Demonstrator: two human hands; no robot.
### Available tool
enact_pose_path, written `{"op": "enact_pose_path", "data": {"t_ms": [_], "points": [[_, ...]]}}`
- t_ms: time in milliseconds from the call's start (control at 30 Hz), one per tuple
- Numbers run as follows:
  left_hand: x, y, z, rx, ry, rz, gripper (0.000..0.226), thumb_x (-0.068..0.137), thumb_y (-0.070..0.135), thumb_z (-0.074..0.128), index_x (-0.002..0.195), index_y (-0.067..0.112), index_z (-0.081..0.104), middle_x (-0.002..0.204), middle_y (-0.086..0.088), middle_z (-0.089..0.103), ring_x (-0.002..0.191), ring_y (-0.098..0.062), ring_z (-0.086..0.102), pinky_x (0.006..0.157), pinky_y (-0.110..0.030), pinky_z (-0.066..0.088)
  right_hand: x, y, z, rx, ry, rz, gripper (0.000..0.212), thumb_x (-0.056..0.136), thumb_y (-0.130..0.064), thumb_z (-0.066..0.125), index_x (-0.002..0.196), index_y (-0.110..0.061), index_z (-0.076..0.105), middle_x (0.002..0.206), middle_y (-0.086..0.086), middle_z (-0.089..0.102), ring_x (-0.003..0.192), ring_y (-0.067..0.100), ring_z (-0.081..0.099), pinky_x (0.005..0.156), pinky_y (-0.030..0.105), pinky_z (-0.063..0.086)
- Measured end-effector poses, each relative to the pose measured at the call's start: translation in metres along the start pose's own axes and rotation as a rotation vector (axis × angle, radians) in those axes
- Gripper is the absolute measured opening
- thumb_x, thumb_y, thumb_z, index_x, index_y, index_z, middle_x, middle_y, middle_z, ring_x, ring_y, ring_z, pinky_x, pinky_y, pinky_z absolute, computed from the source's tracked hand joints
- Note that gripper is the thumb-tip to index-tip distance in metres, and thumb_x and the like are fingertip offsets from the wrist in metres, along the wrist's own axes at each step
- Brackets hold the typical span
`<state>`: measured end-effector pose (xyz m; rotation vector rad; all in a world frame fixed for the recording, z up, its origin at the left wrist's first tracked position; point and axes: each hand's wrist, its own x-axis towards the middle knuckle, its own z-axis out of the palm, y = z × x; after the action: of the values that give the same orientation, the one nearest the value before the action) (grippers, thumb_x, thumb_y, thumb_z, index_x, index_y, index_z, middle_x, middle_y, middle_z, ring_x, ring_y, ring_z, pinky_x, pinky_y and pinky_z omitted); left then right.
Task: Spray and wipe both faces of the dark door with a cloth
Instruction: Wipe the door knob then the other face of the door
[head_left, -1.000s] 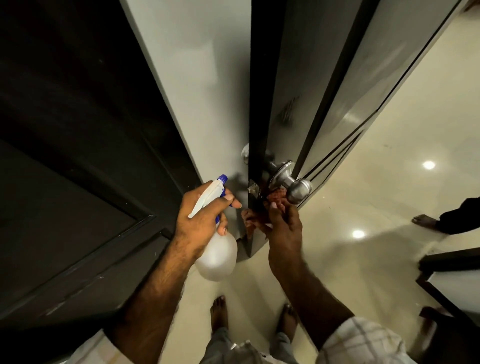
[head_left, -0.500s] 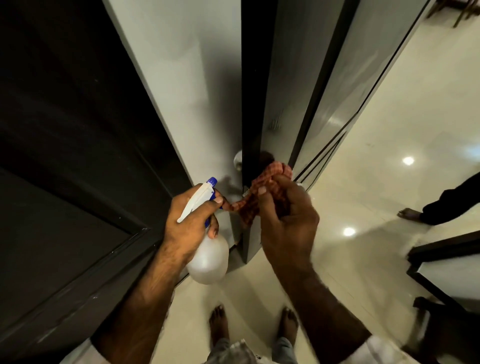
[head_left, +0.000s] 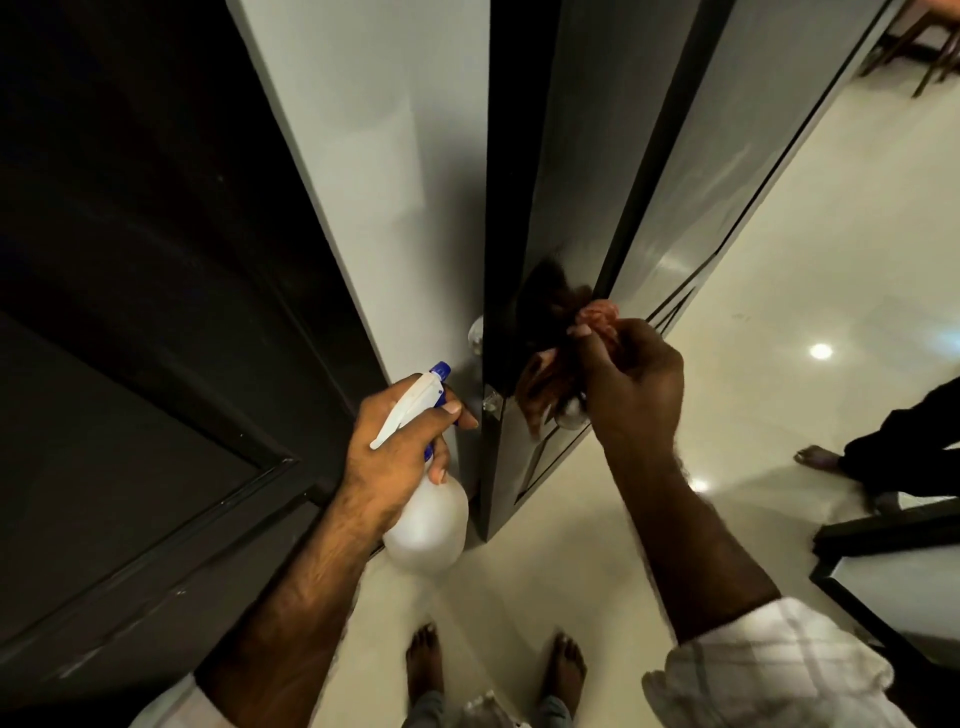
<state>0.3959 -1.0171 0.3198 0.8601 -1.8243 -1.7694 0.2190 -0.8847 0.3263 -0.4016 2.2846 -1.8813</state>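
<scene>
At the open edge of the dark door (head_left: 566, 182), seen end-on, the right hand (head_left: 631, 384) grips a bunched red cloth (head_left: 597, 317) against the right face, above the knob (head_left: 571, 410). The left hand (head_left: 400, 452) holds a spray bottle (head_left: 428, 519) nearby. Best flatten the cloth and wipe in long overlapping strokes

the spray bottle (head_left: 426, 525) sits left of the door's (head_left: 550, 208) edge; the cloth (head_left: 597, 317) lies against its right face, above the knob (head_left: 570, 410).
</scene>
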Motion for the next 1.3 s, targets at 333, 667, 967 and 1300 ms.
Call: {"op": "enact_pose_path", "data": {"t_ms": [333,667,967,1300], "points": [[0.012,0.012,0.014,-0.003,-0.018,0.029,0.01,0.102,0.0,0.059,0.097,-0.003,0.067,0.087,-0.014,0.079,0.043,-0.035,0.053,0.051,-0.037,0.055,-0.033,0.038,-0.025,-0.697,-0.232,-0.66,0.054,0.1,-0.052,0.068,0.142,-0.019,0.067,0.165,0.015,0.036,0.155,0.039,0.031,0.112,0.066,0.044],[0.013,0.006,0.01,-0.007,-0.048,0.008,0.008,0.102,0.001,0.062,0.1,-0.005,0.067,0.092,-0.017,0.077,0.04,-0.029,0.053,0.052,-0.039,0.053,-0.024,0.05,-0.027,-0.722,-0.292,-0.749,0.064,0.1,-0.045,0.065,0.154,-0.013,0.053,0.159,0.021,0.047,0.136,0.041,0.055,0.099,0.058,0.059],[0.008,0.003,0.002,-0.055,-0.033,-0.027,0.009,0.102,-0.003,0.06,0.097,-0.006,0.066,0.089,-0.018,0.077,0.039,-0.029,0.049,0.053,-0.039,0.051,-0.025,0.034,-0.019,-0.572,-0.208,-0.432,0.074,0.099,-0.06,0.06,0.157,-0.016,0.046,0.145,0.012,0.049,0.126,0.031,0.056,0.089,0.053,0.064],[0.009,0.011,0.011,-0.013,-0.054,0.008,0.007,0.103,0.003,0.062,0.103,-0.002,0.067,0.09,-0.015,0.078,0.043,-0.034,0.051,0.053,-0.039,0.053,-0.034,0.037,0.005,-0.833,-0.222,-0.386,0.097,0.087,-0.052,0.081,0.162,-0.012,0.033,0.165,0.021,0.03,0.122,0.051,0.061,0.095,0.058,0.062]]}}
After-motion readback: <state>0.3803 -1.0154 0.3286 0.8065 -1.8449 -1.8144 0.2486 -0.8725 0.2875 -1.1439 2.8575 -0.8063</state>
